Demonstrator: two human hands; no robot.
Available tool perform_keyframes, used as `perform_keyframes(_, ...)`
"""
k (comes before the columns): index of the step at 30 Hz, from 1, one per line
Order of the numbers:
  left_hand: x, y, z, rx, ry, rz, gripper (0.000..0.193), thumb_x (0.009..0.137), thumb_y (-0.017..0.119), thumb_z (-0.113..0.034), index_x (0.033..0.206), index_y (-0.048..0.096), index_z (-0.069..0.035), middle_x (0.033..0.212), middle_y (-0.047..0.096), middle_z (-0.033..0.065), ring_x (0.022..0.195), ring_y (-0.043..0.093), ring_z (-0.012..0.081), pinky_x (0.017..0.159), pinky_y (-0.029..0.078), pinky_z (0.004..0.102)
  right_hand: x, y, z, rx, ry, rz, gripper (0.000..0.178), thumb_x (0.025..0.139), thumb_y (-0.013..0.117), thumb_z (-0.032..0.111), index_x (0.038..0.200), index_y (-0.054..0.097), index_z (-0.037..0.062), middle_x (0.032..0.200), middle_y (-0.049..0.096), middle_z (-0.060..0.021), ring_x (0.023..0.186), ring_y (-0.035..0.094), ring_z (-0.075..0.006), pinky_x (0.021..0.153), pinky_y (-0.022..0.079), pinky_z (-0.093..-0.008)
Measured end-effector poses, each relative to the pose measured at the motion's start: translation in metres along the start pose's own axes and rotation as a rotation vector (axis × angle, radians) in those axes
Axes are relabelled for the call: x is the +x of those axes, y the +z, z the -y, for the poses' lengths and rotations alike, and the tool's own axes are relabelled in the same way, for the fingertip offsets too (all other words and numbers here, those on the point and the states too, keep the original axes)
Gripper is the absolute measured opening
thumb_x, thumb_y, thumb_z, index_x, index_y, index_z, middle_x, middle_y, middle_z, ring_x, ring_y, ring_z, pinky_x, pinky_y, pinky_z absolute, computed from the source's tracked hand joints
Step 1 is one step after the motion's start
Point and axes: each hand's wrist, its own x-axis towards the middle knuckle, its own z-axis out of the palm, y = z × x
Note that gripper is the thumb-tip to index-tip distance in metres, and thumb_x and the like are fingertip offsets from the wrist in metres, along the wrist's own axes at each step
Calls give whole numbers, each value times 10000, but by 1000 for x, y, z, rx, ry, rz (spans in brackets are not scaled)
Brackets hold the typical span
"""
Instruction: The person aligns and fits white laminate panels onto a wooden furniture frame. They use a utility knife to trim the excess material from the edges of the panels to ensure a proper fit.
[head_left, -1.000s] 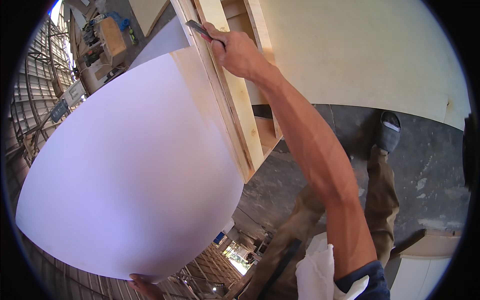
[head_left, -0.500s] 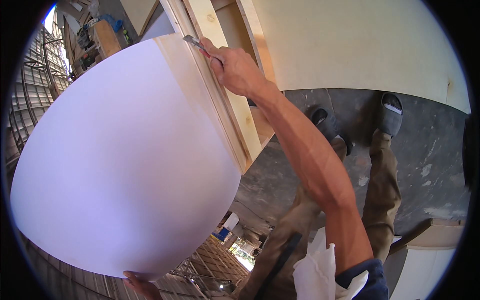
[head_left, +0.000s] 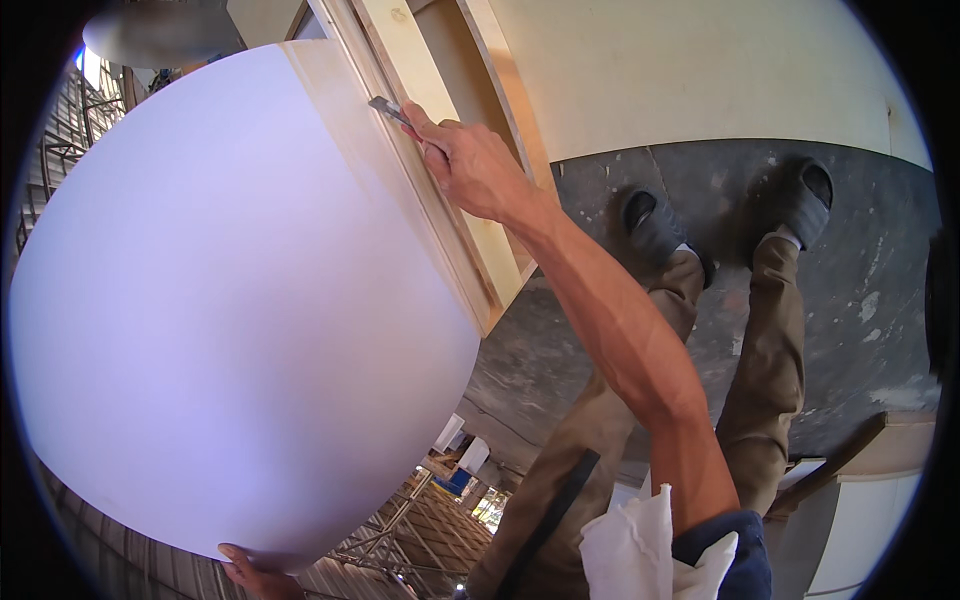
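A large white sheet [head_left: 220,250], bowed and with a tan streak near its long right edge, fills the left of the view. That edge lies against a pale wooden frame [head_left: 418,60]. My right hand [head_left: 470,165] is closed round a slim utility knife [head_left: 388,109], its blade at the seam between sheet and frame. At the bottom left, my left hand [head_left: 258,577] grips the sheet's lower edge; part of its fingers is hidden behind the sheet.
A broad cream panel [head_left: 700,80] spans the upper right. Below it are a dark, paint-spotted floor [head_left: 860,290] and my feet in dark slippers [head_left: 655,225]. A wooden-edged white piece [head_left: 870,500] stands at lower right. A blurred grey shape [head_left: 165,35] shows at upper left.
My right hand and the knife have slid along the sheet's edge toward me. My left hand stays on the lower edge. The blurred grey shape has appeared at upper left, and the view has shifted slightly.
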Motion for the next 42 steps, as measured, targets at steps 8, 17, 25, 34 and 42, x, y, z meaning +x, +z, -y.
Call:
perform_keyframes(8,-8,4,-14,-27,4,41,804,981,611,-632,1373,466,55,1358,523,209,1236,547,313,1035,473,472,-24,10,-6,31,-15,-20,572,934,562,89,1502,493,101,886,678,-194,829,657,-401,739,512,-520)
perform_keyframes(17,-25,15,-33,-14,49,55,796,998,608,-597,1416,470,66,1372,529,207,1246,534,295,1022,465,454,-63,19,-2,20,62,23,601,946,564,60,1538,472,115,900,659,-205,783,638,-392,726,495,-505)
perform_keyframes(25,-31,19,-34,-22,40,16,799,1006,608,-577,1458,447,62,1390,534,182,1255,531,280,1033,456,434,-91,22,-6,36,106,65,636,925,582,69,1545,457,140,982,662,-205,877,656,-411,777,524,-524)
perform_keyframes(34,-30,10,-31,-24,22,-17,734,976,663,-563,1325,507,63,1333,543,187,1225,547,283,1016,472,442,-132,33,-17,-3,122,129,658,928,604,81,1559,430,150,988,657,-197,818,661,-415,733,538,-528)
perform_keyframes(42,-51,20,-53,-21,0,-45,728,985,662,-543,1345,505,71,1357,535,181,1213,551,280,1018,471,437,-169,46,-24,-13,92,99,776,911,603,36,1615,332,215,964,642,-170,764,651,-382,693,540,-499)
